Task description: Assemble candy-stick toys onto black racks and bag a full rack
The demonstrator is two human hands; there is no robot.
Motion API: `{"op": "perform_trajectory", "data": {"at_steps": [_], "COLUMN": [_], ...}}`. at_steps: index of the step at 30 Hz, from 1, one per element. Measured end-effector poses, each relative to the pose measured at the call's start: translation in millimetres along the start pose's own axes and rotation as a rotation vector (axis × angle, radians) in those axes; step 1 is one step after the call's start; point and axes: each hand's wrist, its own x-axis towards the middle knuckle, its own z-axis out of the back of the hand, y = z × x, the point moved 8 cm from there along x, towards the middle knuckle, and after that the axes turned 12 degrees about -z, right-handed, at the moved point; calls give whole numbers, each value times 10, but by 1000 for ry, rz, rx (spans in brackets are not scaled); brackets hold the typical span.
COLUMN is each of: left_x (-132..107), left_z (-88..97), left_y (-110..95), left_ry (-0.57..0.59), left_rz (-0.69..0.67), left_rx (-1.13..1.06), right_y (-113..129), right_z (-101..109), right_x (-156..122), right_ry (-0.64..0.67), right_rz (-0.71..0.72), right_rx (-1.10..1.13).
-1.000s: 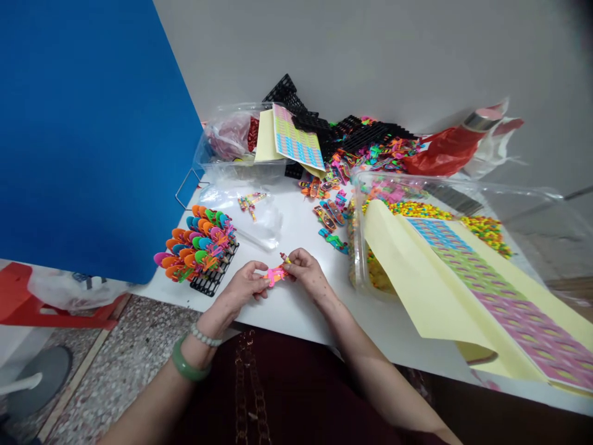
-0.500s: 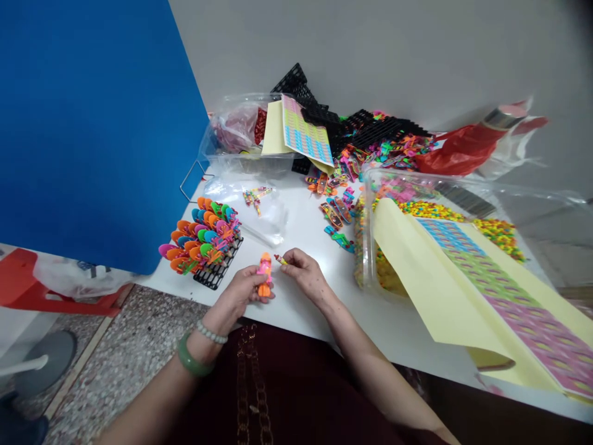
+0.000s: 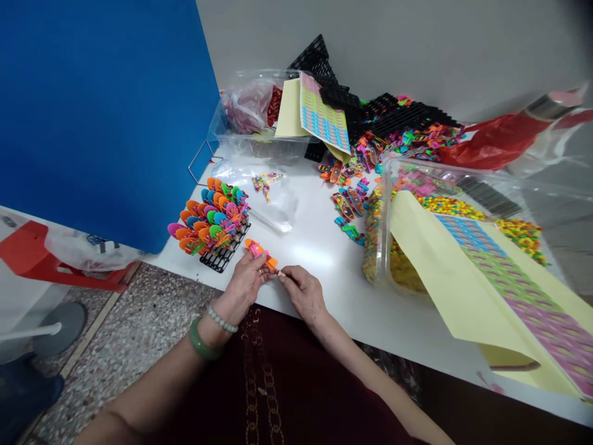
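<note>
Here, curled fingers of the left hand clamp a glossy orange plastic piece, the right hand pinching its tip

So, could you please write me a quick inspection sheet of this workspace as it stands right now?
Surface: white table, crowded at the back and right.
Job's things: left hand grips an orange-and-pink plastic piece; right hand pinches a small coloured piece at its end.
Clutter: black plastic grids, loose bright plastic parts, a filled black rack, a clear tub, a printed sheet on yellow backing.
Grippers: bare hands; green bangle on the left wrist.
Cables: nothing seen.
Surroundings: blue panel, grey wall, speckled floor.
</note>
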Motion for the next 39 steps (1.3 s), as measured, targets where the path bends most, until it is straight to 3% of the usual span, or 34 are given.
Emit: {"op": "perform_trajectory", "data": {"at_steps": [16,22,30,34,39], "left_x": [-78,-73,-32,5,33], "left_z": [11,30,24,32,46], "left_y": [113,120,135,160,167], "left_ry": [-25,-35,45,49,17], "left_rz": [75,51,-43,-48,-40], "left_rx": [-39,-68,-26,-28,-34], "right_y": [-88,-131,-105,-227,-316], "right_z": [39,31,27,-34,-165], "right_x": [38,58,49,118,184], "right_ry": [-29,-39,-57,16,167], "right_rz": [-75,-95,4,-198,-442], "right_rx": [99,97,19,91,389]}}
